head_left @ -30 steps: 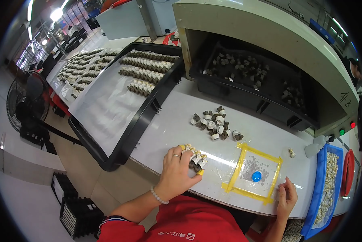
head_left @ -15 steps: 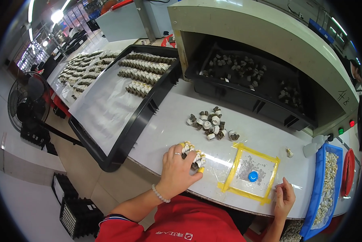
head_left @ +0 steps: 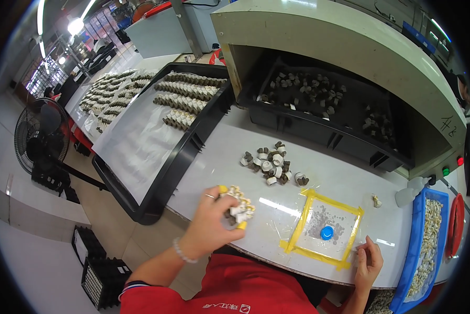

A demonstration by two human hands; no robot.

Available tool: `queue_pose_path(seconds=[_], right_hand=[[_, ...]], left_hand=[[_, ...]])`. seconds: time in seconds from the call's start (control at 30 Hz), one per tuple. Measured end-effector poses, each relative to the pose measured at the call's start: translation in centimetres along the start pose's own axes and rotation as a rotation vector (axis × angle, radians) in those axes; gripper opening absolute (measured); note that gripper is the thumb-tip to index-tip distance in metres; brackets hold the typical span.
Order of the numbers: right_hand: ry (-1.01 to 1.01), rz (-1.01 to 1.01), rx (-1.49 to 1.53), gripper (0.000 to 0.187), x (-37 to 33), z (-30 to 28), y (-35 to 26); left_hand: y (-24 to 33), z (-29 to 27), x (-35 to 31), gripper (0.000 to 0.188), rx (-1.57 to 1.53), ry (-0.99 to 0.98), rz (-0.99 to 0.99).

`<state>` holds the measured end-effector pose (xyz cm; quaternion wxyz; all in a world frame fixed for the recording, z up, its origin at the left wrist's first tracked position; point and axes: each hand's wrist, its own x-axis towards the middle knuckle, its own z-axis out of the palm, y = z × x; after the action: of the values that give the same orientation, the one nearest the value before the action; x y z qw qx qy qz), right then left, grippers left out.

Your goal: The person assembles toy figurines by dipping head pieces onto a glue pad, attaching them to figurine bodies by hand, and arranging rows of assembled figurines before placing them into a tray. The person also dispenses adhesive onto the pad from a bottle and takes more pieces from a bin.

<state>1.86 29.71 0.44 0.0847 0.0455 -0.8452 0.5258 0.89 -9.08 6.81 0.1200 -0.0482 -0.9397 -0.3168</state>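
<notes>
My left hand (head_left: 209, 217), with yellow covers on its fingertips, grips a short row of small white-and-dark parts (head_left: 239, 206) between thumb and fingers, over the near edge of the white table. The tops of the parts are yellowish. My right hand (head_left: 369, 261) rests at the table edge with loosely bent fingers and nothing visible in it. Beside it lies a square bordered with yellow tape (head_left: 326, 255), holding grey spots and a blue round cap (head_left: 326, 233). Beyond my hands sits a loose pile of similar white-and-dark parts (head_left: 267, 166).
A black tray (head_left: 156, 196) at left carries paper and several rows of parts. Another black tray (head_left: 297, 121) stands under a cream hood (head_left: 339, 31). At right are a blue bin (head_left: 415, 240) of small pale pieces, a white bottle (head_left: 405, 197) and one loose piece (head_left: 376, 201).
My left hand has moved left and slightly toward me, carrying the row of parts off its earlier spot. My right hand stays at nearly the same place.
</notes>
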Motion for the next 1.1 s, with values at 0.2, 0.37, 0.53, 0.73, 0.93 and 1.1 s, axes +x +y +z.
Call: queue_pose_path(seconds=[0.2, 0.37, 0.53, 0.73, 0.93, 1.1], right_hand=[[0.014, 0.007, -0.05, 0.032, 0.1, 0.1, -0.2], [0.014, 0.001, -0.065, 0.03, 0.2, 0.3, 0.3], [0.051, 0.04, -0.089, 0.029, -0.2, 0.0, 1.2], [0.053, 0.033, -0.16, 0.027, 0.0, 0.3, 0.5], [0.102, 0.067, -0.163, 0.026, -0.2, 0.2, 1.6], [0.11, 0.069, -0.182, 0.025, -0.1, 0.4, 1.5]], left_hand=[[-6.5, -11.7, 6.5, 0.041, 0.254, 0.226, -0.005], [-17.6, -18.3, 12.7, 0.033, 0.5, 0.354, -0.073], [-22.6, -17.8, 17.4, 0.034, 0.699, 0.322, -0.113], [-24.7, -18.3, 19.7, 0.032, 0.748, 0.307, -0.089], [-25.2, -18.4, 19.8, 0.032, 0.788, 0.285, -0.104], [-25.8, -17.9, 19.9, 0.032, 0.754, 0.207, -0.136]])
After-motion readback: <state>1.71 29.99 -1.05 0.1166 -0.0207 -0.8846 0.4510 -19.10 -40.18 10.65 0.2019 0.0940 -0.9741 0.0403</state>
